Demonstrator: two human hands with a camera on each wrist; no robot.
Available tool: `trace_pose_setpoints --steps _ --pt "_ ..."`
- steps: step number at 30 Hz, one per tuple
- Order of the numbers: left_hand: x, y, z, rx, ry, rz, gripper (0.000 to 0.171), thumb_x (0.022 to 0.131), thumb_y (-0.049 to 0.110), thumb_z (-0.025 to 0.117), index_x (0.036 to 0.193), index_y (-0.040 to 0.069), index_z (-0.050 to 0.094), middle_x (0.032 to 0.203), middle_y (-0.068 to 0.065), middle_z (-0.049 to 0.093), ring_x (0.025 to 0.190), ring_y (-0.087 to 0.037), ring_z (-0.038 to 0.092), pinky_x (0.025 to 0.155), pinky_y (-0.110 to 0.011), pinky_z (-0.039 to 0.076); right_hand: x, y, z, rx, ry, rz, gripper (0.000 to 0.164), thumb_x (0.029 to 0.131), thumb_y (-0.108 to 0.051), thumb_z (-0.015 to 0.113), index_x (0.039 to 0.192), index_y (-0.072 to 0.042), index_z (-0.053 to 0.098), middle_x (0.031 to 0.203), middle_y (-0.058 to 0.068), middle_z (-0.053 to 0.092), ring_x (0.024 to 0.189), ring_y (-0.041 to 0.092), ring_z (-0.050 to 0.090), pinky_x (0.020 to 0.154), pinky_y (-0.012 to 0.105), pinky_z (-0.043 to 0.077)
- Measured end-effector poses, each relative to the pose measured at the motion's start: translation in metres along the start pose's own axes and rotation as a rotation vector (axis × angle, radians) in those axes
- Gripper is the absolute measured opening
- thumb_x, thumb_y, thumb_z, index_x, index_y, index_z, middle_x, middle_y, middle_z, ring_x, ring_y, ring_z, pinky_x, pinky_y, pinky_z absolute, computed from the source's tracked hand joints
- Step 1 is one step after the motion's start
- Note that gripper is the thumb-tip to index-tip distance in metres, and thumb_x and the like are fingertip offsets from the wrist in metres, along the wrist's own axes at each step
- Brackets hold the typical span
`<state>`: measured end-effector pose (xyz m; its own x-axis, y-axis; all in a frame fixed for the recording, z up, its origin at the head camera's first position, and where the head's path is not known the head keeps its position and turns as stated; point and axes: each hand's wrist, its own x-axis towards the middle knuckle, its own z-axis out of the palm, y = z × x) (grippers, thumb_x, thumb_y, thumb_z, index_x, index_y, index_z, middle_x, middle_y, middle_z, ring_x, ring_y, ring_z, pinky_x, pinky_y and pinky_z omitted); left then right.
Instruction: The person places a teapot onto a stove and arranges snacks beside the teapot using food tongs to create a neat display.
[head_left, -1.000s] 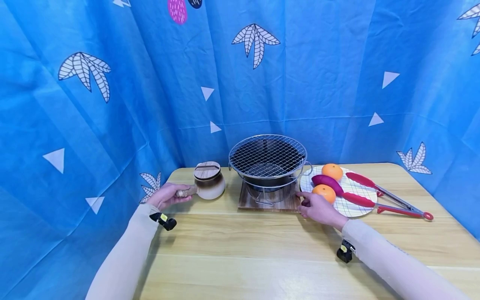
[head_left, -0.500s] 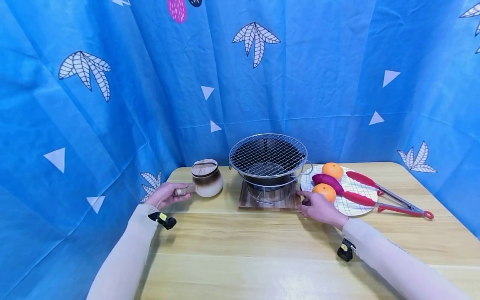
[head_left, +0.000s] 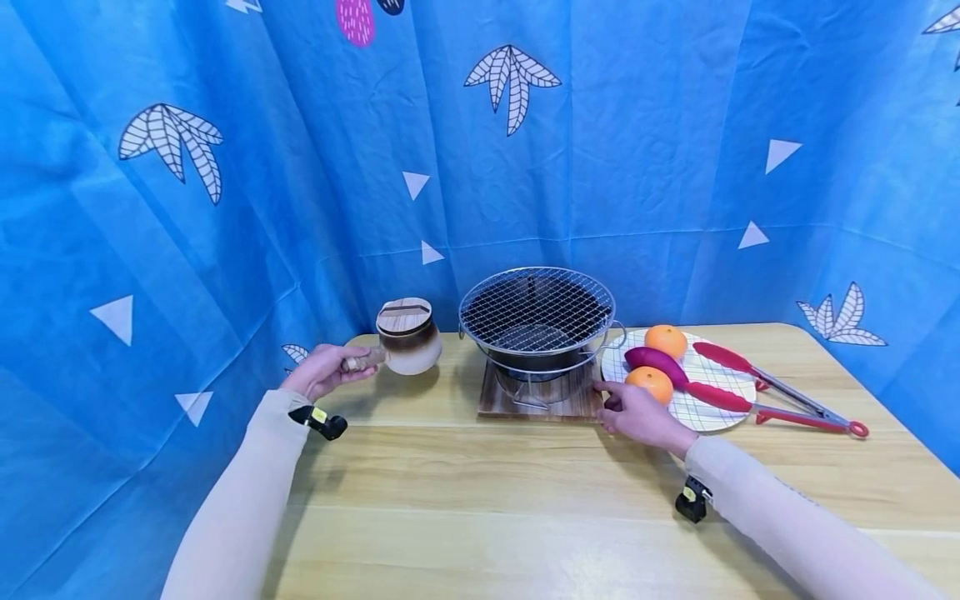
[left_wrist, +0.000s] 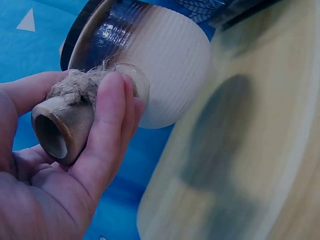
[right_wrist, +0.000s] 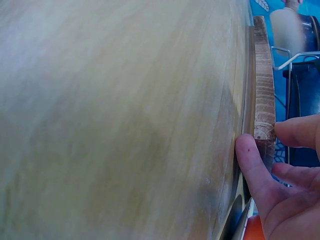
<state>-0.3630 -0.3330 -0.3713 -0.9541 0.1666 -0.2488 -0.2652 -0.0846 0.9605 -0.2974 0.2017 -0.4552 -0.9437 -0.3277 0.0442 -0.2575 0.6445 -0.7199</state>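
Note:
My left hand (head_left: 326,369) grips the twine-wrapped hollow handle (left_wrist: 62,127) of a brown and cream ceramic pot (head_left: 412,352). A flat wooden lid (head_left: 405,314) covers the pot, which hangs off the table; its shadow falls apart from it in the left wrist view. At the near right corner of a dark wooden board (head_left: 498,407), my right hand (head_left: 637,414) pinches the edge, thumb (right_wrist: 248,150) low and index finger (right_wrist: 297,131) on top. Standing on that board is a round grill stove (head_left: 517,363) with a wire mesh (head_left: 534,312).
Right of the board lies a checked plate (head_left: 705,417) with two oranges (head_left: 649,386) and a purple, elongated food item (head_left: 652,364). Red-tipped tongs (head_left: 806,408) rest partly across the plate. Blue curtain (head_left: 637,167) closes off the back and sides of the wooden table (head_left: 480,500).
My left hand has raised the pot off the table and shifted it slightly left. The right hand stays at the board's corner; grill, plate and tongs have not moved.

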Motion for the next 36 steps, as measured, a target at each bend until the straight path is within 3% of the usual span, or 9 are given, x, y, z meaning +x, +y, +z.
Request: trace_pose_setpoints --steps 5,10,14,19,31,36 --pt "-0.001 0.012 0.003 0.009 0.026 0.001 0.022 0.098 0.001 0.060 0.119 -0.004 0.054 0.096 -0.011 0.071 0.079 -0.024 0.076 0.081 -0.032 0.063 0.001 0.001 0.000 0.005 0.002 0.005 0.058 0.096 -0.010 0.065 0.147 0.004 0.044 0.078 0.003 0.067 0.067 0.016 0.062 0.054 0.026 0.050" --pt "-0.004 0.023 0.005 -0.027 0.050 0.000 0.008 0.096 -0.001 0.063 0.104 0.001 0.064 0.096 -0.012 0.071 0.081 -0.026 0.076 0.082 -0.033 0.063 0.002 0.003 0.002 -0.009 0.002 0.005 0.058 0.095 -0.010 0.064 0.147 0.003 0.044 0.078 0.002 0.067 0.067 0.015 0.061 0.054 0.027 0.050" --pt "-0.006 0.033 0.007 -0.047 0.058 0.000 0.008 0.096 -0.002 0.062 0.098 0.004 0.067 0.096 -0.011 0.071 0.083 -0.026 0.076 0.083 -0.033 0.062 0.002 0.003 0.002 -0.009 0.006 -0.004 0.057 0.095 -0.009 0.064 0.146 0.004 0.045 0.078 0.002 0.066 0.067 0.014 0.060 0.054 0.027 0.050" --pt "-0.008 0.045 0.011 -0.066 0.043 -0.001 0.008 0.098 -0.002 0.060 0.100 0.004 0.066 0.097 -0.011 0.071 0.086 -0.026 0.075 0.085 -0.032 0.062 0.001 0.001 0.001 -0.002 0.004 -0.001 0.058 0.095 -0.010 0.064 0.147 0.005 0.044 0.078 0.003 0.067 0.068 0.015 0.061 0.054 0.027 0.050" --pt "-0.011 0.071 0.024 -0.047 0.100 0.008 0.016 0.096 0.004 0.065 0.111 0.004 0.059 0.099 -0.009 0.068 0.084 -0.024 0.075 0.085 -0.030 0.061 0.000 -0.002 -0.001 -0.015 0.002 0.000 0.057 0.095 -0.009 0.064 0.147 0.004 0.045 0.079 0.002 0.067 0.068 0.015 0.060 0.056 0.026 0.051" --pt "-0.015 0.082 0.031 -0.045 0.110 -0.002 0.034 0.096 0.006 0.067 0.126 0.003 0.052 0.118 -0.011 0.058 0.089 -0.023 0.074 0.089 -0.029 0.059 0.000 -0.003 -0.001 -0.017 0.003 -0.012 0.057 0.095 -0.008 0.064 0.146 0.005 0.045 0.078 0.003 0.067 0.067 0.014 0.060 0.056 0.026 0.050"
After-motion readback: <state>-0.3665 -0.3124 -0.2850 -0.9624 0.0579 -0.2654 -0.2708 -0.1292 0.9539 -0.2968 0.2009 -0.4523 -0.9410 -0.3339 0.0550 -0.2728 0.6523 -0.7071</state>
